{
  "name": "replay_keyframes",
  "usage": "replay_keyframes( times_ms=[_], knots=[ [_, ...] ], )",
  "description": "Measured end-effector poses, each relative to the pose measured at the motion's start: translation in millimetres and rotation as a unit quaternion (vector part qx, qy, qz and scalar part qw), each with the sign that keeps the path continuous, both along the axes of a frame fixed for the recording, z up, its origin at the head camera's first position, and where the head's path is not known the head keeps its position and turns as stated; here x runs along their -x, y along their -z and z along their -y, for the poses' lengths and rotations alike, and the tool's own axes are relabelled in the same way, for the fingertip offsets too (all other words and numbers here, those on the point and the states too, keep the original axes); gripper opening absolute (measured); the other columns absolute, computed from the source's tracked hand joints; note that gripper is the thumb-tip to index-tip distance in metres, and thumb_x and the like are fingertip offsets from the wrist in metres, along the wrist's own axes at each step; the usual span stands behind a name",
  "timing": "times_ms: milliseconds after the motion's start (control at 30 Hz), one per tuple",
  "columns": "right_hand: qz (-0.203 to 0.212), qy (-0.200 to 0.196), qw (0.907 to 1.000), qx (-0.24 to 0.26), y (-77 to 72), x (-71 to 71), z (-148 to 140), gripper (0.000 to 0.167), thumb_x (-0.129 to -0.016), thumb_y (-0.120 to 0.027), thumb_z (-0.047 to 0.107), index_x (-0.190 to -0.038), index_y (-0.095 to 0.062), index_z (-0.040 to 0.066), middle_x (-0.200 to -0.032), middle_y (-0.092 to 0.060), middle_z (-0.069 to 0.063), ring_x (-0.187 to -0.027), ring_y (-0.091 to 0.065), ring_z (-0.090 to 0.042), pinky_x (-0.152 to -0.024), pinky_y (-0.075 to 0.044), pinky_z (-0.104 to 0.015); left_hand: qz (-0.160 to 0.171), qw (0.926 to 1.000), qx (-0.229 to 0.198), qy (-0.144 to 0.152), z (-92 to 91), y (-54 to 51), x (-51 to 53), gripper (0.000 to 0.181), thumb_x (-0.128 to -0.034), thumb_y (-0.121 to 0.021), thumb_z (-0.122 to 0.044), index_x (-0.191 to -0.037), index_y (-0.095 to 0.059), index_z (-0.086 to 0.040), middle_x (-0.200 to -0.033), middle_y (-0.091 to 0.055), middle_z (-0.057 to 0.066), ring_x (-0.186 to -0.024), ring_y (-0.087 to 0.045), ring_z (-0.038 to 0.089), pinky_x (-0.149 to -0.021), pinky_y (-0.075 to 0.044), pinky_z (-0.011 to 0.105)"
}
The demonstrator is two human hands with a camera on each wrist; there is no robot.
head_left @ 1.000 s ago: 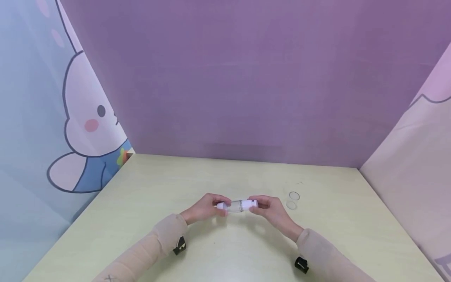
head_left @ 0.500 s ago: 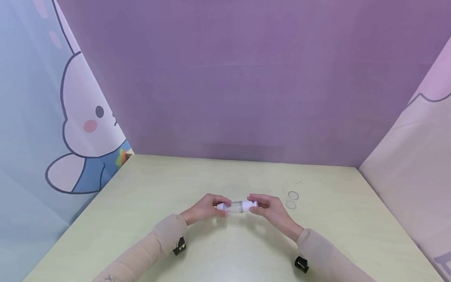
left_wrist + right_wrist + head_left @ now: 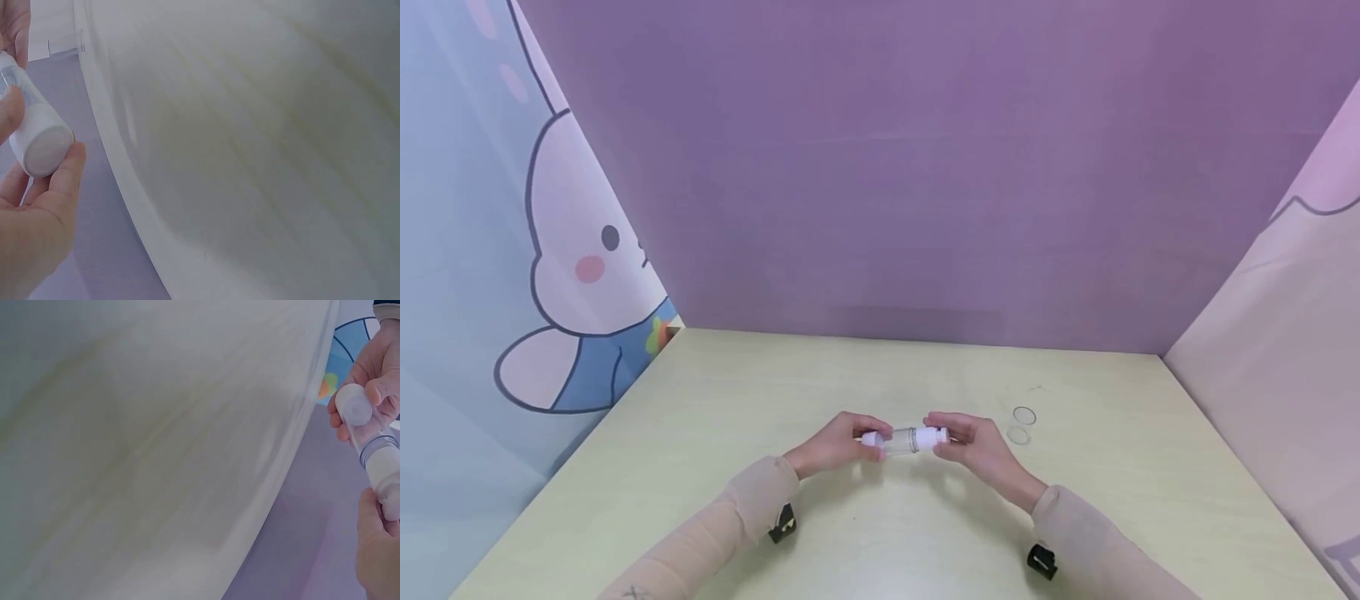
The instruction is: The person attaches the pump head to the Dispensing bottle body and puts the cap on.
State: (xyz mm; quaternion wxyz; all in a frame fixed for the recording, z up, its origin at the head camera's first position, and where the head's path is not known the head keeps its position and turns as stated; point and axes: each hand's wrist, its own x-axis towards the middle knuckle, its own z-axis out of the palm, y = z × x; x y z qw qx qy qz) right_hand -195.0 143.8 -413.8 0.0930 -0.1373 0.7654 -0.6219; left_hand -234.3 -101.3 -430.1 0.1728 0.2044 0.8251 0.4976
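A slim pump bottle (image 3: pixel 901 441) with a see-through body lies sideways between the two hands, just above the table. Its white base (image 3: pixel 47 144) is gripped between thumb and fingers of the left hand (image 3: pixel 837 442). At the other end, the right hand (image 3: pixel 979 450) holds the white pump top (image 3: pixel 931 438) with thumb below and fingers above. The right wrist view shows the clear body with a ridged ring (image 3: pixel 377 449) where it meets the white top. Part of the pump top is hidden by the right fingers.
A clear, cup-like cylinder (image 3: pixel 1019 435) stands on the pale table (image 3: pixel 760 383), right of the right hand. Black wrist devices (image 3: pixel 783 524) sit under both sleeves. A purple panel (image 3: pixel 910 167) rises at the back, with printed curtains (image 3: pixel 460 250) at the sides.
The right fingers shift slightly along and around the white pump top. The left hand and the bottle stay nearly where they were.
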Motion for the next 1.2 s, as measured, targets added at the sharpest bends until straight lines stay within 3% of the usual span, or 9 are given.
replay_keyframes(
  times_ms=[533, 800, 1200],
  knots=[
    [0.007, 0.007, 0.9999, -0.005, 2.5, -0.9, 2.4, 0.040, -0.080, -0.066, 0.003, -0.120, -0.059, 0.001, -0.125, -0.056, -0.017, -0.108, -0.058, -0.024, -0.083, -0.050, -0.027, 0.006, 1.0000, -0.002, -0.003, 2.7, -1.4, -3.9, 0.037, -0.0798, -0.068, -0.009, -0.116, -0.062, -0.005, -0.114, -0.062, 0.008, -0.094, -0.055, 0.014, -0.080, -0.044, 0.025],
    [0.009, 0.017, 0.9997, -0.018, 1.7, -1.4, 3.5, 0.041, -0.080, -0.069, 0.015, -0.119, -0.060, 0.003, -0.124, -0.057, -0.017, -0.108, -0.059, -0.024, -0.085, -0.050, -0.030, 0.002, 1.0000, 0.003, -0.004, 3.9, -0.9, -3.5, 0.037, -0.0797, -0.068, -0.010, -0.116, -0.062, -0.006, -0.114, -0.062, 0.006, -0.095, -0.056, 0.014, -0.082, -0.045, 0.027],
    [0.009, 0.035, 0.9991, -0.023, 6.5, -0.1, 2.4, 0.042, -0.080, -0.070, 0.017, -0.117, -0.061, 0.002, -0.118, -0.061, -0.017, -0.103, -0.062, -0.024, -0.084, -0.050, -0.032, 0.000, 1.0000, 0.001, -0.005, 1.7, 1.5, -4.3, 0.038, -0.0790, -0.069, -0.010, -0.116, -0.062, -0.005, -0.116, -0.061, 0.009, -0.097, -0.056, 0.016, -0.083, -0.045, 0.029]
  ],
)
